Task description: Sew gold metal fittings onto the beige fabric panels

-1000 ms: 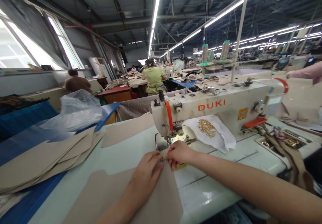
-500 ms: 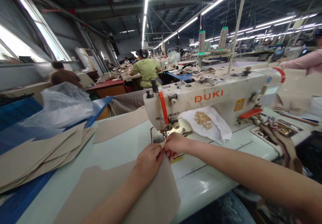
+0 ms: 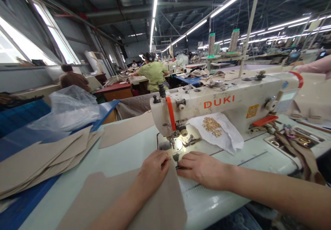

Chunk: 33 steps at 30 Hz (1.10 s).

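A large beige fabric panel (image 3: 108,195) lies on the pale table in front of the sewing machine (image 3: 219,100). My left hand (image 3: 153,168) rests on it, fingers curled and closed on the panel's edge just in front of the needle area. To the right of that edge, my right hand (image 3: 203,169) lies flat on the machine bed, fingers stretched toward the panel, holding nothing visible. Its fingertips are close to the lit needle plate (image 3: 177,145). The presser foot (image 3: 172,139) sits just beyond both hands.
Small gold-coloured metal pieces (image 3: 212,126) lie on white paper (image 3: 232,140) under the machine arm. Stacked beige panels (image 3: 46,154) lie at left, beside clear plastic (image 3: 72,106). Another panel (image 3: 126,128) lies behind the needle. Straps (image 3: 297,147) hang at right. Co-workers sit farther back.
My right hand has left the panel's edge by the needle, moved right and toward me, and flattened onto the bed. My left hand stays on the panel. The view has shifted slightly.
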Available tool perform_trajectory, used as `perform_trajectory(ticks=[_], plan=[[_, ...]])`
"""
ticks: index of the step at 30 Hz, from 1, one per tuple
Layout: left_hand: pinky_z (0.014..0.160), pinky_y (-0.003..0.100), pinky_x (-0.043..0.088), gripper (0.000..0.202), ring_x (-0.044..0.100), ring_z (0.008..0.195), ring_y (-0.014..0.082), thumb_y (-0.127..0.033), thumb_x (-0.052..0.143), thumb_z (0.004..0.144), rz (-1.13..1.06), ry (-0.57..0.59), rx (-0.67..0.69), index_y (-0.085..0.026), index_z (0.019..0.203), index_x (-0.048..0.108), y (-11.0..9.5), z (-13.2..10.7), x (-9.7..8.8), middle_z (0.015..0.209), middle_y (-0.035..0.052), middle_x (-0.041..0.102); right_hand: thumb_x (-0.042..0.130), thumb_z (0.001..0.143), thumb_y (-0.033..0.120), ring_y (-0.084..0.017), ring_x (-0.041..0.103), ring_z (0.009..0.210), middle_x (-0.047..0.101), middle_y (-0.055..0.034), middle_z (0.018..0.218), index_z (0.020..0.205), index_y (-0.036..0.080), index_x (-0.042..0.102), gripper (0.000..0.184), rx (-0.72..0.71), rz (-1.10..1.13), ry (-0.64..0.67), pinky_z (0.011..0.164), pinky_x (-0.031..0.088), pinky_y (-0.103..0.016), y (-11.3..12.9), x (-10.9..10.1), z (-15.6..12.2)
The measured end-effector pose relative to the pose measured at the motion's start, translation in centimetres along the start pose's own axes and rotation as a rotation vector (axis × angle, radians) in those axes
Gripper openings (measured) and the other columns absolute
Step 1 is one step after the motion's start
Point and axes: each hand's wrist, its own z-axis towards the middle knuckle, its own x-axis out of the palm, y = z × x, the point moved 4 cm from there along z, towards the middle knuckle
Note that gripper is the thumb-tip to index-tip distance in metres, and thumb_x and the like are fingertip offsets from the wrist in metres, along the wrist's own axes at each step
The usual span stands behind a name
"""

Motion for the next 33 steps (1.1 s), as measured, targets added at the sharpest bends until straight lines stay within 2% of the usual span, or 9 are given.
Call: perform_trajectory(ticks=[5, 8, 12, 19, 33], plan=[[0.067, 0.029, 0.049, 0.017, 0.06, 0.071, 0.017, -0.009, 0.047, 0.079, -0.03, 0.045, -0.017, -0.019, 0.067, 0.054, 0.3, 0.0, 0.1, 0.072, 0.0022, 0.064, 0.05, 0.091, 0.029, -0.018, 0.052, 0.083, 0.06, -0.0043, 0.084, 0.087, 0.015, 0.059, 0.017, 0.111, 0.006, -0.1, 0.079, 0.043, -0.03, -0.4, 0.9, 1.5], [0.065, 0.029, 0.049, 0.017, 0.059, 0.07, 0.0173, -0.009, 0.048, 0.078, -0.026, 0.076, -0.038, -0.019, 0.065, 0.053, 0.4, 0.0, 0.2, 0.07, 0.002, 0.063, 0.053, 0.089, 0.025, -0.017, 0.052, 0.085, 0.062, -0.0053, 0.088, 0.09, 0.014, 0.057, 0.012, 0.086, 0.021, -0.166, 0.08, 0.043, -0.03, -0.2, 1.2, 2.2], [0.064, 0.028, 0.049, 0.017, 0.059, 0.068, 0.017, -0.008, 0.047, 0.078, -0.029, 0.061, -0.044, -0.019, 0.066, 0.054, 0.4, -0.1, 0.2, 0.07, 0.0016, 0.063, 0.05, 0.091, 0.02, -0.015, 0.053, 0.087, 0.064, -0.0028, 0.086, 0.085, 0.016, 0.059, 0.012, -0.015, 0.034, -0.121, 0.082, 0.042, -0.028, 0.2, 2.1, 2.4], [0.064, 0.028, 0.05, 0.017, 0.06, 0.069, 0.0165, -0.009, 0.046, 0.08, -0.049, -0.01, 0.006, -0.02, 0.07, 0.055, 0.4, -0.3, 0.2, 0.072, 0.0017, 0.064, 0.046, 0.093, 0.021, -0.015, 0.055, 0.086, 0.064, -0.0033, 0.088, 0.084, 0.015, 0.06, 0.018, 0.011, 0.098, -0.138, 0.081, 0.042, -0.027, -0.1, 2.6, 2.1], [0.064, 0.028, 0.05, 0.019, 0.06, 0.068, 0.0168, -0.011, 0.044, 0.084, -0.047, -0.008, 0.036, -0.02, 0.071, 0.056, 0.1, 0.2, 0.3, 0.07, 0.002, 0.064, 0.044, 0.094, 0.021, -0.016, 0.055, 0.09, 0.065, -0.0043, 0.09, 0.086, 0.015, 0.06, 0.019, 0.032, 0.127, -0.139, 0.084, 0.042, -0.029, 0.0, 2.4, 2.0]])
